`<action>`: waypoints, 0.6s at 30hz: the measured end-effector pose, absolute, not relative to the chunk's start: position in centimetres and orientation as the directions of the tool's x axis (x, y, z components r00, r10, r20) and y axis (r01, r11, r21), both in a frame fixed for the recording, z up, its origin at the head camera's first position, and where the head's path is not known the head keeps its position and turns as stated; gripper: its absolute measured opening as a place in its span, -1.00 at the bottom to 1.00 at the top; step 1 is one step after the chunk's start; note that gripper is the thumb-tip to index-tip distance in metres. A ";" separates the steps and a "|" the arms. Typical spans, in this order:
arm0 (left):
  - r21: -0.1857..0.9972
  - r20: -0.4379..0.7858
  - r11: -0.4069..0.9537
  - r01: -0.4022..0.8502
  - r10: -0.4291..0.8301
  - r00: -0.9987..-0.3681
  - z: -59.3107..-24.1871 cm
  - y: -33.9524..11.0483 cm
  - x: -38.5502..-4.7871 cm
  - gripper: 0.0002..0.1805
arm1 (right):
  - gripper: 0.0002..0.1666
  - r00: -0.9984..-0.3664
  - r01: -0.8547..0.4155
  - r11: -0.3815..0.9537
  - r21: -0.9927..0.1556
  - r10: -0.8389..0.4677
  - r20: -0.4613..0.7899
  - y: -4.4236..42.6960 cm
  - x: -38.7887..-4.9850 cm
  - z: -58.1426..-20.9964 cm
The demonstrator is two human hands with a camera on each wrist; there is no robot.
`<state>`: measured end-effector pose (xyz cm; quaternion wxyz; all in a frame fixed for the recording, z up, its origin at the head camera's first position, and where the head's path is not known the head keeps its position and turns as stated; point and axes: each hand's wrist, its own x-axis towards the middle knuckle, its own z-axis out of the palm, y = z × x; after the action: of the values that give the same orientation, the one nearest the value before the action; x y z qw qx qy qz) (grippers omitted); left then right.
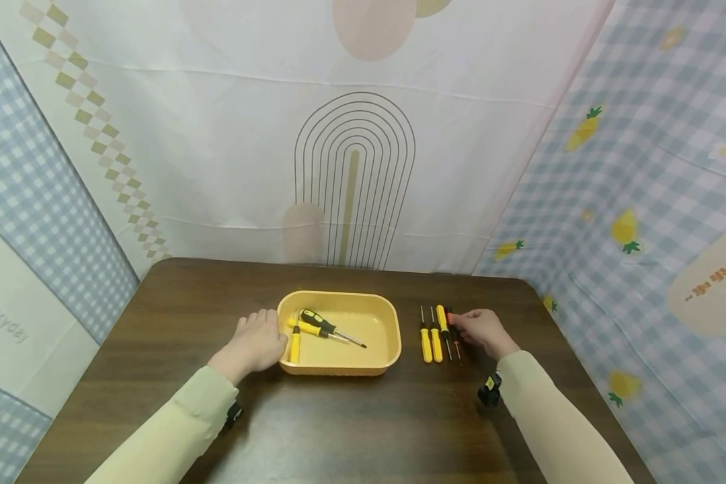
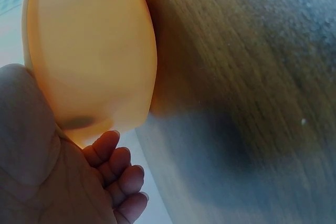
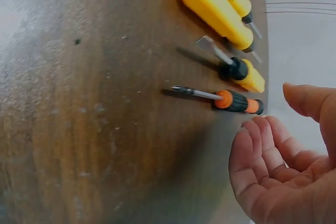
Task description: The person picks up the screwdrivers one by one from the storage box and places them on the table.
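Observation:
My left hand holds the left end of a yellow plastic bin; in the left wrist view its fingers curl against the outer wall. Three screwdrivers lie inside the bin, among them a black-and-yellow one. To the bin's right is a row of screwdrivers with yellow handles. At the row's right end lies an orange-and-black screwdriver. Beside its handle is my right hand, thumb and fingers apart in the right wrist view, with nothing gripped between them.
Everything stands on a dark brown wooden table. A printed cloth hangs behind its far edge, and checked cloth hangs along the right side.

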<state>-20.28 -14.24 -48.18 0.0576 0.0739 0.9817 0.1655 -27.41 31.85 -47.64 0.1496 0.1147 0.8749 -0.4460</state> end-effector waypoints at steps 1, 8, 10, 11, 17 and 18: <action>0.333 -0.088 0.934 0.126 0.164 -0.983 -48.2 -14.2 -20.3 -0.58 | -0.47 -0.932 0.326 0.578 -0.748 0.064 -0.358 31.8 -27.4 -47.5; 0.335 -0.091 0.934 0.124 0.163 -0.983 -48.4 -14.2 -20.3 -0.56 | -0.33 -0.939 0.301 0.570 -0.765 0.038 -0.342 30.9 -27.8 -46.5; 0.337 -0.090 0.933 0.125 0.165 -0.982 -48.4 -14.2 -20.3 -0.56 | -0.28 -0.944 0.284 0.567 -0.773 0.023 -0.330 30.3 -27.9 -46.1; 0.338 -0.088 0.932 0.126 0.165 -0.982 -48.3 -14.3 -20.3 -0.56 | -0.27 -0.946 0.276 0.561 -0.780 0.016 -0.324 29.9 -28.0 -45.8; 0.341 -0.078 0.931 0.131 0.167 -0.983 -48.1 -14.2 -20.2 -0.59 | -0.27 -0.959 0.208 0.548 -0.810 -0.050 -0.280 26.7 -28.1 -44.2; 0.340 -0.077 0.931 0.131 0.167 -0.983 -48.1 -14.2 -20.2 -0.58 | -0.28 -0.959 0.201 0.546 -0.814 -0.060 -0.277 26.1 -28.1 -44.1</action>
<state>-20.23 -14.21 -48.12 0.0526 0.0759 0.9813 0.1690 -28.14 26.14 -44.05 0.1372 0.0405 0.8684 -0.4748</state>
